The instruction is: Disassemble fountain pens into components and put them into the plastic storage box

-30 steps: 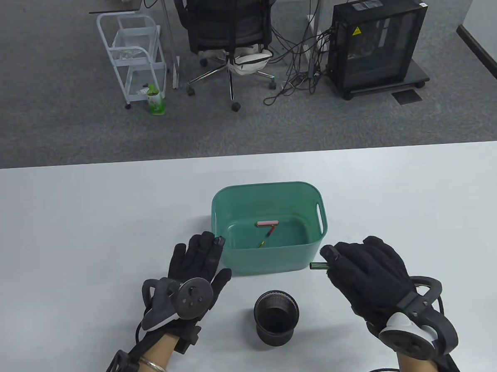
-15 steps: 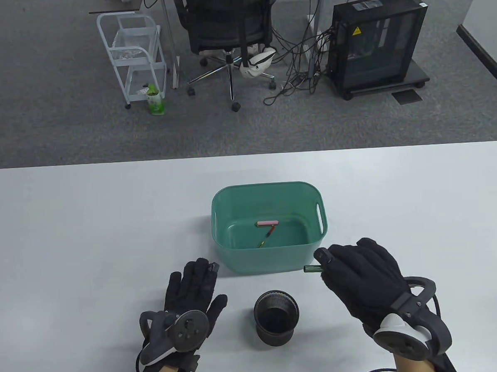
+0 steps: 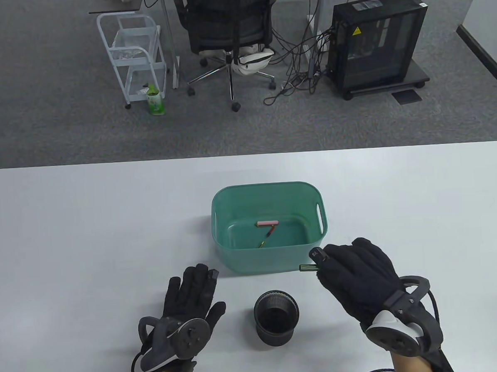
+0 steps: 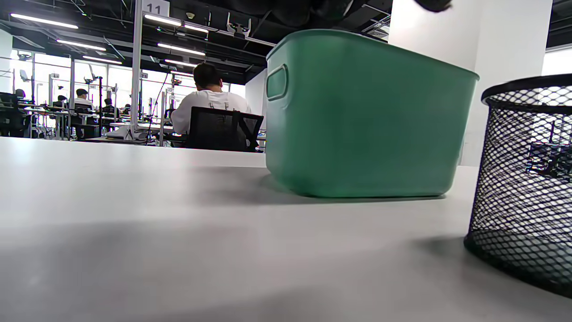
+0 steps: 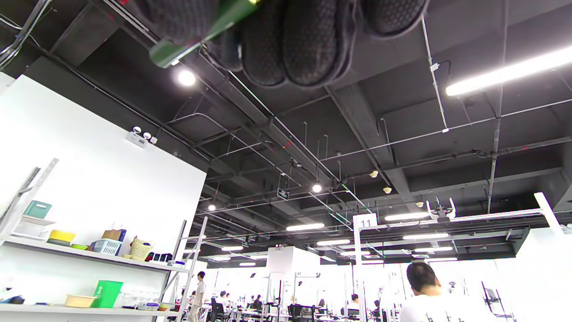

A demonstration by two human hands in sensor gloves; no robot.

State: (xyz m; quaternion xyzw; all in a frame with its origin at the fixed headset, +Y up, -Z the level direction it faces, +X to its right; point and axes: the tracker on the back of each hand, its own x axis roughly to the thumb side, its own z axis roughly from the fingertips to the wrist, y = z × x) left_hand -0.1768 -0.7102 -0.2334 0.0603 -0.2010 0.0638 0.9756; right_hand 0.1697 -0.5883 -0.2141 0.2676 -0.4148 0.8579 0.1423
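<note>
A green plastic storage box (image 3: pixel 231 259) stands mid-table; the left wrist view shows its wall (image 4: pixel 357 116) from the side. Inside lie a pink pen part (image 3: pixel 267 223) and a thin nib piece (image 3: pixel 266 237). My right hand (image 3: pixel 355 272) sits just right of the box's near corner, its fingers curled round a dark green pen piece (image 3: pixel 307 267) whose end pokes out to the left. That green pen piece (image 5: pixel 196 36) shows among the fingers (image 5: pixel 304 40) in the right wrist view. My left hand (image 3: pixel 192 295) lies flat on the table, fingers straight, holding nothing, left of the box.
A black mesh pen cup (image 3: pixel 277 317) stands between my hands near the table's front edge and fills the right of the left wrist view, mesh cup (image 4: pixel 523 179). Beyond the table are an office chair (image 3: pixel 228 29), a white cart (image 3: pixel 135 54) and a computer tower (image 3: pixel 376 42).
My left hand pulled back from the box's left corner toward the table's front edge. My right hand shifted slightly left with the green pen piece still in it.
</note>
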